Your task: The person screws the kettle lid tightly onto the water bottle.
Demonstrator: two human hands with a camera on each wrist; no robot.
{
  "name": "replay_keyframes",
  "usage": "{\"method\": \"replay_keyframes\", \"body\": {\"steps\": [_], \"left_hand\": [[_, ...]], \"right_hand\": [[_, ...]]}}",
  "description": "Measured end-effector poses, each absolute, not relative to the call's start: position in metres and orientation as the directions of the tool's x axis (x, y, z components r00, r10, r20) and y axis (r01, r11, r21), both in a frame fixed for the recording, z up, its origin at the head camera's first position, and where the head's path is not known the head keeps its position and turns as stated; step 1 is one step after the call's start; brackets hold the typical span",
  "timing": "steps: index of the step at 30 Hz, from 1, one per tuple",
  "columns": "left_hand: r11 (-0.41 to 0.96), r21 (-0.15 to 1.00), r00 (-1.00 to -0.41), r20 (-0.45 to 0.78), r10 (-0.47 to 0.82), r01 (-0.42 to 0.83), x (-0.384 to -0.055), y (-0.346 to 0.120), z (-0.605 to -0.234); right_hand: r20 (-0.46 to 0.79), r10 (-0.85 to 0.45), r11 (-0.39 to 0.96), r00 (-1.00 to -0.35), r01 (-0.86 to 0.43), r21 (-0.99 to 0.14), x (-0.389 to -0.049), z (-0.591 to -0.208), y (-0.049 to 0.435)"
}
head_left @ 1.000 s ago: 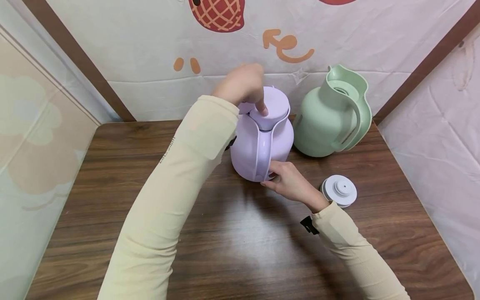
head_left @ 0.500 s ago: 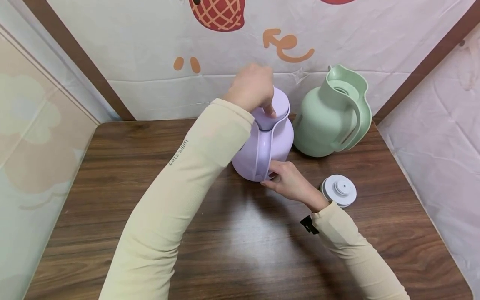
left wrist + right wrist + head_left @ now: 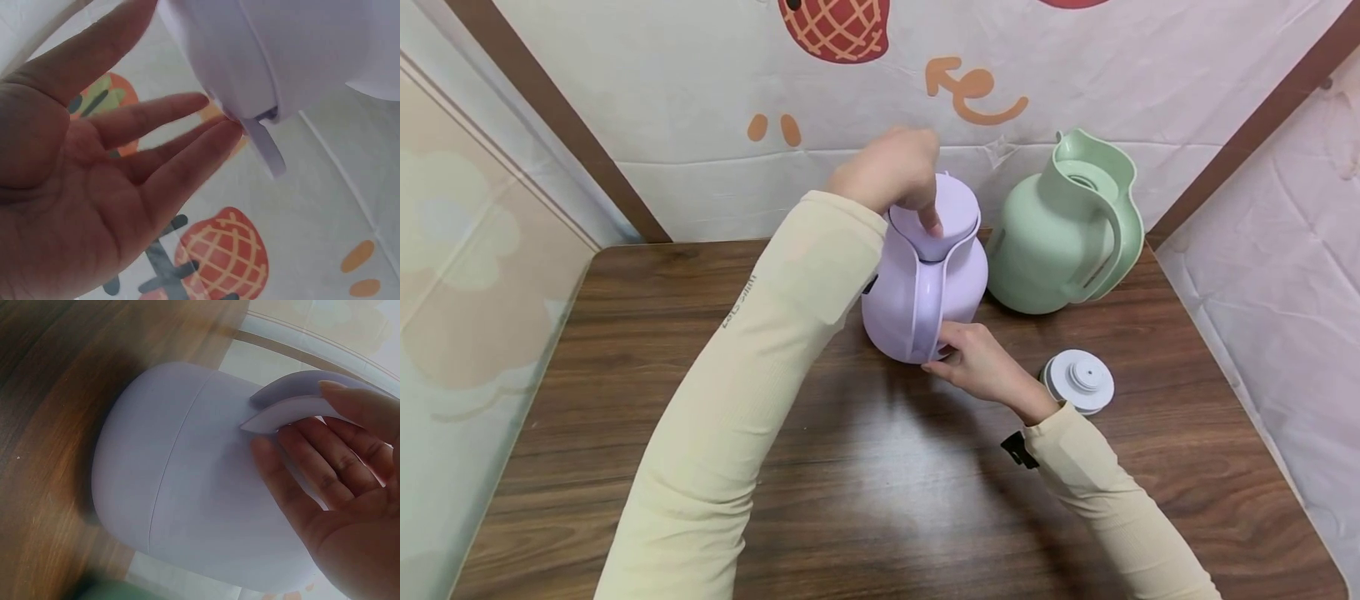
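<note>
A lilac thermos jug [image 3: 887, 312] stands upright on the table, its handle [image 3: 928, 304] facing the near side. From above, my left hand [image 3: 891, 171] holds the jug's round lid [image 3: 958, 204], thumb on the near edge. The left wrist view shows that hand's fingertips [image 3: 231, 128] against the far side of the lid. Low on the jug, my right hand [image 3: 981, 362] grips the handle. In the right wrist view, its fingers go behind the handle [image 3: 294, 412] and the thumb lies over the outside, beside the jug body [image 3: 194, 487].
A green thermos jug [image 3: 1037, 246] stands close to the right of the lilac one, its top uncovered and a stopper visible inside. Nearer, a round white stopper [image 3: 1078, 379] lies on the wooden table [image 3: 880, 500], beside the right wrist. A printed cloth wall [image 3: 700, 100] rises behind.
My left hand has swung right over the lid and then back left, the wrist turning with it. The right hand and the lilac jug stay in place.
</note>
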State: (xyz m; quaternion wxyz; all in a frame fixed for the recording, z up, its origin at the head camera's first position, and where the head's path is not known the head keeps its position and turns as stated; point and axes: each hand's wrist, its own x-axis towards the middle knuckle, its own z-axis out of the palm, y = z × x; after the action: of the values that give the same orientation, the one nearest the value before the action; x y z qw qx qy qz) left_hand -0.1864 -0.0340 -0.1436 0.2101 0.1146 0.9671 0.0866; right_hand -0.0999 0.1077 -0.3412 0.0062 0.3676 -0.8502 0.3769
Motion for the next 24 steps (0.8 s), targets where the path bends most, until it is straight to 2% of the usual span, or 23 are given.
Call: {"method": "replay_keyframes", "body": {"steps": [5,11,19,24], "left_hand": [[0.957,0.173,-0.906,-0.318,0.28,0.235,-0.184,-0.027,-0.145],[0.965,0.136,-0.926,-0.278,0.256,0.226,-0.181,-0.021,-0.153],[0.958,0.204,-0.89,-0.37,0.267,0.203,-0.183,-0.028,-0.147],[0.959,0.201,-0.866,-0.422,0.268,0.199,-0.186,-0.03,-0.142]], "right_hand": [[0.291,-0.619,0.438,-0.73,-0.628,-0.643,-0.1,-0.34,0.108],[0.289,-0.624,0.435,-0.726,-0.63,-0.643,-0.1,-0.341,0.107],[0.283,-0.621,0.44,-0.731,-0.624,-0.646,-0.1,-0.341,0.107],[0.286,-0.62,0.443,-0.73,-0.627,-0.64,-0.101,-0.341,0.107]]}}
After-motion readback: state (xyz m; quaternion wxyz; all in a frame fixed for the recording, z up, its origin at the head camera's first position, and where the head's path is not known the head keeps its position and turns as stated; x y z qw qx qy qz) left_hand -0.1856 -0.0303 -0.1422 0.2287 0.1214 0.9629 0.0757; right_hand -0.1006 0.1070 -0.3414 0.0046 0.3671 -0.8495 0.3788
